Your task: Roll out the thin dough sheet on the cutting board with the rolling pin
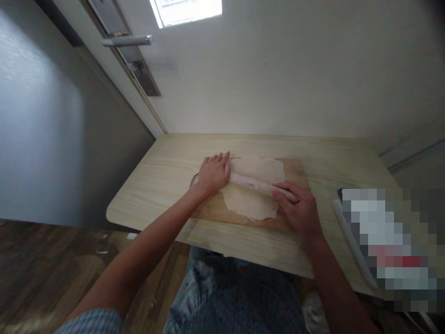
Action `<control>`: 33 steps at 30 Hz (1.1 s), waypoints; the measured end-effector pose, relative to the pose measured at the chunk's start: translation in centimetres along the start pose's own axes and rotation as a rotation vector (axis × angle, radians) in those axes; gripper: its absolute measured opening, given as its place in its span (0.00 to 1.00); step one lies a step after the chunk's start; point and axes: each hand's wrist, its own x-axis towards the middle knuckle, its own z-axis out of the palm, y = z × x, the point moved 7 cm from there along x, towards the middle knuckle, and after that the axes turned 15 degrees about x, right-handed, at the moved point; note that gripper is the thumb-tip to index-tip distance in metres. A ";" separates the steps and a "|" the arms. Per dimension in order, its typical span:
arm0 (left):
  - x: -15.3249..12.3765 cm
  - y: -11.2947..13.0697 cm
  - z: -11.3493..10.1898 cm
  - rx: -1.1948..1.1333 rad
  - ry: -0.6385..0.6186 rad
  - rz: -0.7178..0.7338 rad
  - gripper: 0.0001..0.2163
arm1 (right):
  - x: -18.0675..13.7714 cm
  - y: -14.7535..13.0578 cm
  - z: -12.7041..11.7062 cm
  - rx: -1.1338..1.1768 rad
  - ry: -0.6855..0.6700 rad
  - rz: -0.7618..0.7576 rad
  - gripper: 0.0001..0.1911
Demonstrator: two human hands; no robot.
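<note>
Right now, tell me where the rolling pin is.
In the head view, the rolling pin lies just right of centre, slanting across the dough sheet on the brown board, between the left hand and the right hand.

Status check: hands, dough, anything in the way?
Left hand over rolling pin, right hand gripping it. Pin across flattened dough. Pixelated item at right, off board.

The left sleeve (93, 322) is short and blue-and-white checked; the lap garment (229, 301) is blue, finely patterned.
</note>
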 end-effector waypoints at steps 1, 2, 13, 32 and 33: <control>0.6 0.0 0.2 -0.012 -0.021 0.001 0.22 | 0.0 0.0 -0.1 -0.001 0.012 0.009 0.14; 1.2 0.0 0.3 -0.027 -0.038 0.003 0.23 | 0.0 0.1 -0.1 -0.001 0.022 0.021 0.15; 7.7 0.5 1.3 -0.198 -0.157 -0.080 0.20 | 0.1 0.5 -0.5 -0.102 0.088 0.111 0.16; 8.8 0.4 0.8 -0.237 0.008 -0.222 0.17 | 0.3 -0.4 0.5 -0.055 0.036 -0.011 0.14; 8.1 0.2 0.8 -0.221 -0.005 -0.239 0.17 | 0.3 -0.5 0.7 -0.049 0.020 -0.027 0.14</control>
